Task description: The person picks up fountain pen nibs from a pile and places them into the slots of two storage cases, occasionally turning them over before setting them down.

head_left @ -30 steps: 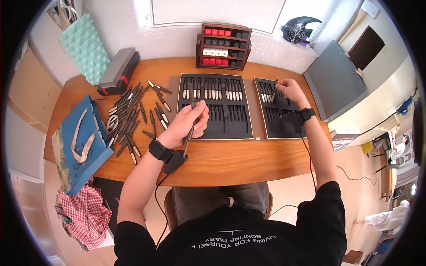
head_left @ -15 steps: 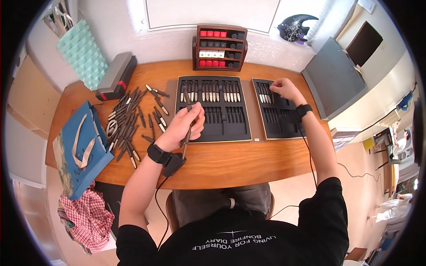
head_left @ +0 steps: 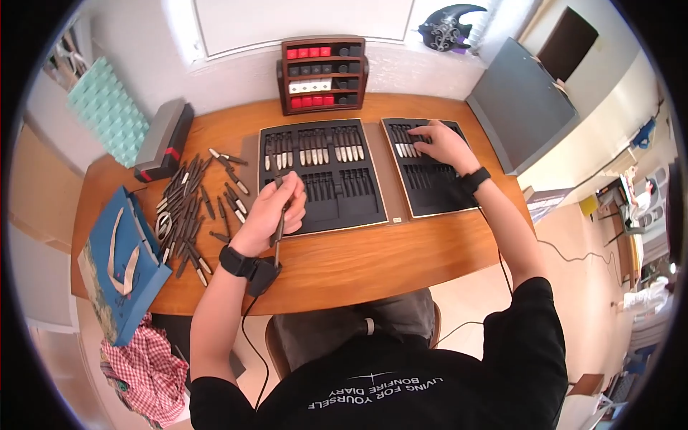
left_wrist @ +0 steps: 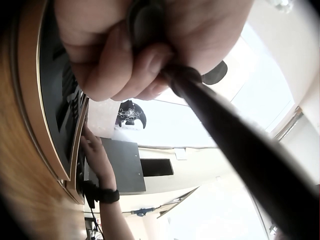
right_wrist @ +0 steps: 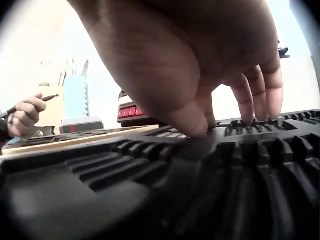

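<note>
My left hand (head_left: 271,213) grips a slim dark rod-like piece (head_left: 277,235) held upright near the left case's front corner; in the left wrist view its dark shaft (left_wrist: 240,135) runs out below curled fingers. My right hand (head_left: 446,147) is over the right black slotted case (head_left: 438,206). Its index finger and thumb stand apart on the upper row of dark pieces with pale ends (head_left: 403,150). The right wrist view shows the thumb (right_wrist: 192,125) down at the case surface, other fingers extended downward. The left slotted case (head_left: 326,211) holds an upper row of similar pieces.
A loose pile of dark pieces (head_left: 188,208) lies on the table's left. Beside it are a blue gift bag (head_left: 136,254) and a grey box (head_left: 163,140). A wooden rack (head_left: 322,75) with red, black and white blocks stands behind the cases.
The dark piece that my right hand held above the right case now lies down among its upper row; the fingers have spread over it. My left hand keeps its rod. The head view has shifted.
</note>
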Tool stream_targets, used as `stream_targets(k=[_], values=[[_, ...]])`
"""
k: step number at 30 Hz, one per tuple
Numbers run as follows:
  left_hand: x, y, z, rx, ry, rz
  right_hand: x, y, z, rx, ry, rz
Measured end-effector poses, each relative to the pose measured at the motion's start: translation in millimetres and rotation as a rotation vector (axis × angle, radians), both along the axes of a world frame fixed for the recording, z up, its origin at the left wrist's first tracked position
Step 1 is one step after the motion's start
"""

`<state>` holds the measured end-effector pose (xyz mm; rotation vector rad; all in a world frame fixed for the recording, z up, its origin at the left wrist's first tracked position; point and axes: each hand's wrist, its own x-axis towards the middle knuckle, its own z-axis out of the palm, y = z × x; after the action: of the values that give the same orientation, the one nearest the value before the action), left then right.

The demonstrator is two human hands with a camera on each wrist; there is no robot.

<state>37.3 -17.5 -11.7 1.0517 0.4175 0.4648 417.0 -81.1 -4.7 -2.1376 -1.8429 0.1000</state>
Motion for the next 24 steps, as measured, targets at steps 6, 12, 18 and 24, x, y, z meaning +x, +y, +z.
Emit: stream_targets(k=[6, 12, 18, 24], values=[[2, -4, 3, -0.023, 0.004, 0.016, -11, -7, -13, 0.006, -0.206, -0.034], [3, -5, 2, 0.003, 0.017, 0.036, -12, -6, -26, 0.058, -0.438, -0.036], [5, -5, 1, -0.037, -0.083, 0.183, -117, -16, 2, 0.331, 0.28, 0.091], [5, -2, -3, -0.045, -0.108, 0.356, -218, -35, 2, -0.154, 1.157, 0.241]])
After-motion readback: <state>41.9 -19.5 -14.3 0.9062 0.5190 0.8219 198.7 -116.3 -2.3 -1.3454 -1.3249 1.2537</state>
